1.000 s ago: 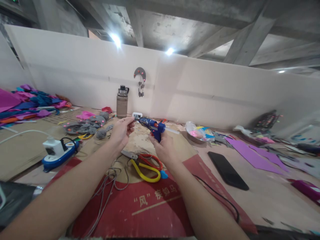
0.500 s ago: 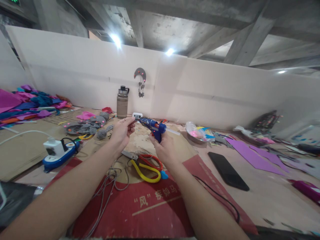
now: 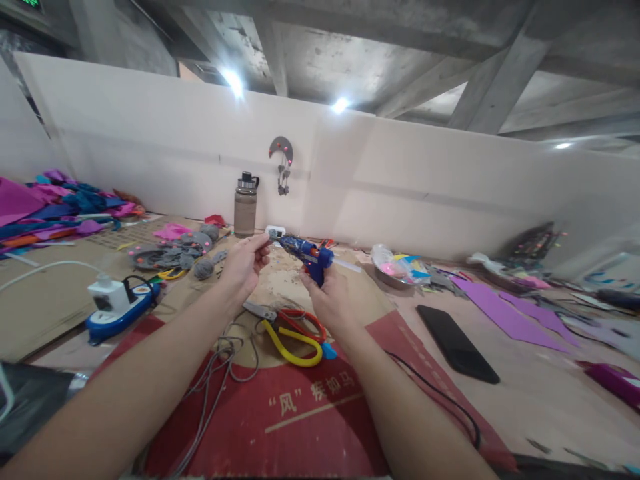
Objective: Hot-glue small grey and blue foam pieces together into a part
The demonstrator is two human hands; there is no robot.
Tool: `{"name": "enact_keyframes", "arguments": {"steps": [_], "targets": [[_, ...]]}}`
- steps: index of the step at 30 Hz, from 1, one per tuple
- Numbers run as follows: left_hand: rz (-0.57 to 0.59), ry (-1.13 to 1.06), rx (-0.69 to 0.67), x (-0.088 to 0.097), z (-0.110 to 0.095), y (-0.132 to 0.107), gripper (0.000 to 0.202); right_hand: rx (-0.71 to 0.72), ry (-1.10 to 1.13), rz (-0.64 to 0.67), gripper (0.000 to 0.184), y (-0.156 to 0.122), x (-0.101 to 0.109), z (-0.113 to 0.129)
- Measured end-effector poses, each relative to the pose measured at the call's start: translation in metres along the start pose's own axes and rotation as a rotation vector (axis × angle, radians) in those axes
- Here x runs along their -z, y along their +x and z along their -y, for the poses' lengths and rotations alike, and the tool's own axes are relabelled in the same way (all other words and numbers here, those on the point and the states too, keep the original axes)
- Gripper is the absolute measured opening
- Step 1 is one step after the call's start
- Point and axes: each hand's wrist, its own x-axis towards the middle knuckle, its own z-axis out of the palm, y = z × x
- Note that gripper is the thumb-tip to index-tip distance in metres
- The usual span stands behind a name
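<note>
My right hand (image 3: pixel 327 293) is wrapped round the handle of a blue hot glue gun (image 3: pixel 307 253), whose nozzle points left. A pale glue stick (image 3: pixel 347 265) sticks out of its back end. At the nozzle, my left hand (image 3: pixel 249 263) pinches a small grey piece (image 3: pixel 273 235), too small to make out fully. Below both hands lie scissors with yellow and red handles (image 3: pixel 295 357), beside a loose tangle of grey cord (image 3: pixel 225 360). They rest on a red and tan printed board (image 3: pixel 310 433).
A power strip (image 3: pixel 120 313) with a white plug stands at left, near grey felt pieces (image 3: pixel 170 253). Behind are a water bottle (image 3: pixel 245 207) and a hanging grey moon ornament (image 3: pixel 281 152). On the right lie a black phone (image 3: pixel 457 343), purple sheets (image 3: pixel 505 313) and a bowl (image 3: pixel 395 280).
Almost nothing differs. Both hands keep their hold, with the glue gun's nozzle still at the grey piece; the whole view has shifted very slightly.
</note>
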Motion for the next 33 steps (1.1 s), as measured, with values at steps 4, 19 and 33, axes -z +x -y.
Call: {"name": "enact_keyframes", "arguments": {"steps": [4,19,33], "targets": [[-0.009,-0.02,0.023,0.0017,0.0007,0.0026,0.013,-0.002,0.006,-0.008,0.022,0.0002,0.0013,0.0008],[-0.02,-0.021,0.044,0.0007,0.0,0.0026,0.012,-0.011,0.012,-0.002,0.022,-0.0005,0.0002,-0.0005],[-0.021,-0.01,0.05,-0.001,-0.0008,-0.0003,0.011,-0.049,0.053,-0.001,0.024,-0.0001,-0.0001,-0.0012]]}}
